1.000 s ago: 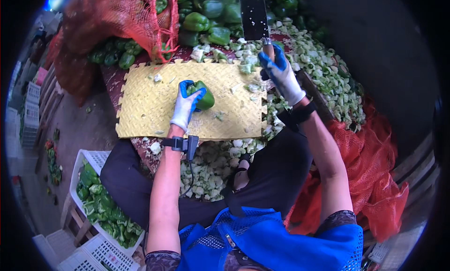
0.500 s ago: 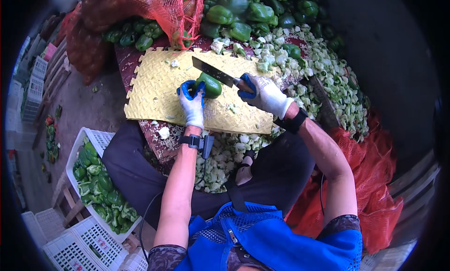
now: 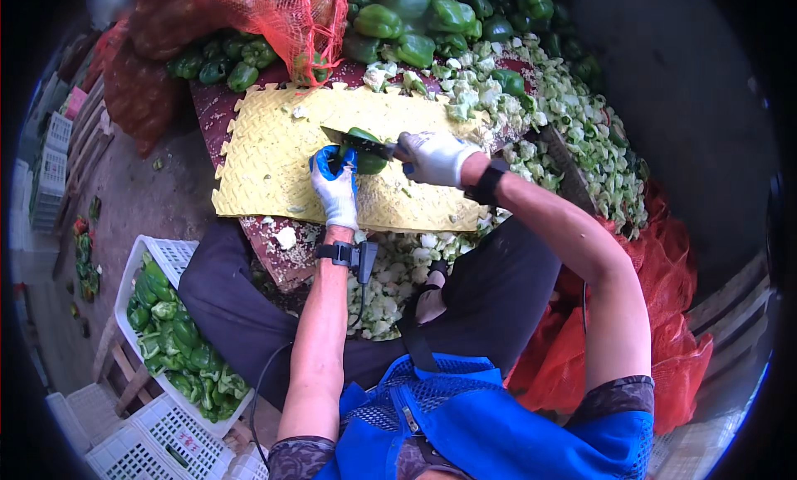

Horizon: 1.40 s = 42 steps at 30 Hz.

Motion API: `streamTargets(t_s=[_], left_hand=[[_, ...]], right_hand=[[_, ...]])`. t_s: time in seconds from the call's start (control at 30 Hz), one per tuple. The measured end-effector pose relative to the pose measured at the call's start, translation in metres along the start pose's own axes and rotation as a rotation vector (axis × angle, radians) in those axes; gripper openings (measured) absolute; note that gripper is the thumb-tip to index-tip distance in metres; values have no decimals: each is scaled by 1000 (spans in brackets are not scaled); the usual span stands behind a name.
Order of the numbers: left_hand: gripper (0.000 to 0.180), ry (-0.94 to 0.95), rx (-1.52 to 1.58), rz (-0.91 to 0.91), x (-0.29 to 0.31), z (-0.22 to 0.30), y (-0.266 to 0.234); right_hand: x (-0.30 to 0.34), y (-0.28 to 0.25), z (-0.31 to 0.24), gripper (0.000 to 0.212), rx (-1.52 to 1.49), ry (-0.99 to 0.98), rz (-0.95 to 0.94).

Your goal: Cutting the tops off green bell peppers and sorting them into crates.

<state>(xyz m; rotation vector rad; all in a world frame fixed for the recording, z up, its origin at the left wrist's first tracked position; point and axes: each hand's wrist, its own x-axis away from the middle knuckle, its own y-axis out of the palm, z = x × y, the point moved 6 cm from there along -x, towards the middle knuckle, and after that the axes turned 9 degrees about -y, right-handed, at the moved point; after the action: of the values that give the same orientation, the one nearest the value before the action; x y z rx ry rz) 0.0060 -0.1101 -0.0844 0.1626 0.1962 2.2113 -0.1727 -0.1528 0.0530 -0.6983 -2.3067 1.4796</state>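
Note:
A green bell pepper point(image 3: 367, 159) lies on the yellow textured cutting mat point(image 3: 274, 156). My left hand point(image 3: 336, 185), in a white and blue glove, presses on the pepper's near side and holds it down. My right hand point(image 3: 434, 157), also gloved, grips the handle of a cleaver point(image 3: 359, 143) whose blade lies across the top of the pepper, pointing left.
A heap of whole green peppers point(image 3: 432, 15) and a red net sack point(image 3: 249, 15) lie beyond the mat. Pale cut pepper pieces point(image 3: 573, 106) pile up at the right and below the mat. A white crate point(image 3: 162, 256) of cut peppers stands at my lower left.
The cleaver came down from raised above the pile onto the pepper. My left hand has stayed on the pepper. The camera view shifted closer over the mat.

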Motion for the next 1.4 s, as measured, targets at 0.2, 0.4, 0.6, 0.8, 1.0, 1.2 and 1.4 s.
streamTargets(t_s=[0.2,0.4,0.6,0.8,1.0,1.2,1.4], left_hand=[[27,117,-42,-88,14,-1,29],[28,-14,93,-148,-20,-4,-1],[45,505,-555,-183,-7,106,114],[49,597,-710,-520,6,84,283],[61,648,-960,-650,14,12,405],[83,616,-1467,-777,5,-41,470],[65,445,-682,-715,-33,-14,438]], right_hand=[[44,66,50,13,-411,301,275],[46,14,41,22,-284,206,376],[123,-56,103,27,-1015,499,882],[189,-59,152,14,-1212,518,1441],[227,-31,185,18,-1363,578,1525],[228,-41,166,22,-1327,623,1419],[221,-56,156,18,-1175,561,1466]])
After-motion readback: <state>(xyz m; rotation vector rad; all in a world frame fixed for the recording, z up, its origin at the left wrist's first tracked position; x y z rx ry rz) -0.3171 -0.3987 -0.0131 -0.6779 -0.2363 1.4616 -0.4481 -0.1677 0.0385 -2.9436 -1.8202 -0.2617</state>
